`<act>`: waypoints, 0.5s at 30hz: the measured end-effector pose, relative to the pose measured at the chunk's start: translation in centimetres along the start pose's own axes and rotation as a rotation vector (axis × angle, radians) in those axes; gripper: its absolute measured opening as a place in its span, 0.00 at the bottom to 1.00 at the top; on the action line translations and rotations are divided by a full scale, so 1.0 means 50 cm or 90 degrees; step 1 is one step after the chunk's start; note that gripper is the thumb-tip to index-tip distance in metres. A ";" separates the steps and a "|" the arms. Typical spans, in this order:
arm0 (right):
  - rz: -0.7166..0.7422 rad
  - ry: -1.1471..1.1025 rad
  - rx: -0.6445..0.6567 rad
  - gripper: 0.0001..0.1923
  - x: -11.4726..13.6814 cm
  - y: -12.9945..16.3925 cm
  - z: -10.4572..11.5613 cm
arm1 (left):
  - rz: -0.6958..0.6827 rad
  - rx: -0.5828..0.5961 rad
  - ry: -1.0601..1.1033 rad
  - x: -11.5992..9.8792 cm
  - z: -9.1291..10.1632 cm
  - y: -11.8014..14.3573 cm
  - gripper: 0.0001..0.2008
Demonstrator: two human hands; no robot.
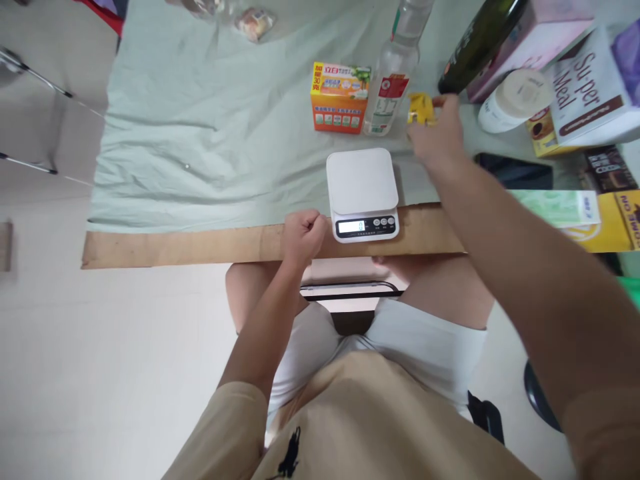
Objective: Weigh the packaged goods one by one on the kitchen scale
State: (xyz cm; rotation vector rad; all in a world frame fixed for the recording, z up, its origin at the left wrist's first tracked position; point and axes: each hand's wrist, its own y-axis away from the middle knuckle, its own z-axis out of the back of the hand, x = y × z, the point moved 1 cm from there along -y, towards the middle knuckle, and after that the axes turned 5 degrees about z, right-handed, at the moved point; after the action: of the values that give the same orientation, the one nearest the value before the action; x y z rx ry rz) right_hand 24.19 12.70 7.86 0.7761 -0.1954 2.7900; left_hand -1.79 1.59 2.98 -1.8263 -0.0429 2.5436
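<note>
My left hand (303, 235) rests as a closed fist on the wooden strip at the table's near edge, with nothing visible in it. Just to its right stands a white kitchen scale (363, 181), its plate bare and its display reading 0. My right hand (443, 133) reaches out past the scale, fingers closed on a small yellow item (421, 109) whose kind I cannot make out. Left of that hand, a clear glass bottle (393, 87) with a red and white label stands beside an orange box (340, 99).
At the right are a dark green bottle (477, 43), a white lidded jar (515, 100), a Su-per Meal box (590, 90), a dark flat object (515, 171) and a light green box (553, 207). A small wrapped item (255, 24) lies at the far side. Green cloth (210, 133) covers the table.
</note>
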 end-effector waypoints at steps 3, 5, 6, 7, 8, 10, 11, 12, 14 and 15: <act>0.007 -0.051 -0.044 0.27 0.002 0.104 -0.014 | 0.015 0.008 -0.014 -0.001 -0.002 0.001 0.22; 0.061 -0.058 -0.051 0.31 0.012 0.171 -0.026 | 0.028 0.010 -0.025 -0.002 -0.002 0.003 0.22; 0.089 -0.056 -0.046 0.33 0.021 0.198 -0.032 | 0.034 0.010 -0.028 -0.003 -0.003 0.003 0.22; 0.112 -0.049 -0.038 0.34 0.032 0.219 -0.039 | 0.040 0.008 -0.031 -0.004 -0.004 0.004 0.22; 0.128 -0.039 -0.028 0.35 0.045 0.233 -0.047 | 0.046 0.001 -0.034 -0.006 -0.004 0.004 0.22; 0.142 -0.011 -0.015 0.37 0.073 0.246 -0.062 | 0.045 -0.019 -0.037 -0.011 -0.008 0.002 0.22; 0.144 0.000 -0.014 0.37 0.087 0.246 -0.068 | 0.031 -0.026 -0.037 -0.015 -0.011 -0.001 0.21; 0.143 0.008 -0.013 0.36 0.100 0.245 -0.073 | 0.006 -0.033 -0.034 -0.019 -0.015 -0.004 0.20; 0.131 0.017 -0.006 0.34 0.120 0.240 -0.079 | -0.062 -0.036 -0.022 -0.031 -0.027 -0.012 0.15; 0.120 0.022 0.005 0.33 0.127 0.238 -0.080 | -0.094 -0.030 -0.014 -0.038 -0.034 -0.016 0.12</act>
State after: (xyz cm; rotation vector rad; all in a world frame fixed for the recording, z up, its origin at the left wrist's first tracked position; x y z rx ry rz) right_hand 13.80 3.25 7.01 0.7453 -0.2644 2.9804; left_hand 0.42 2.38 4.27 -1.7389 -0.2296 2.4823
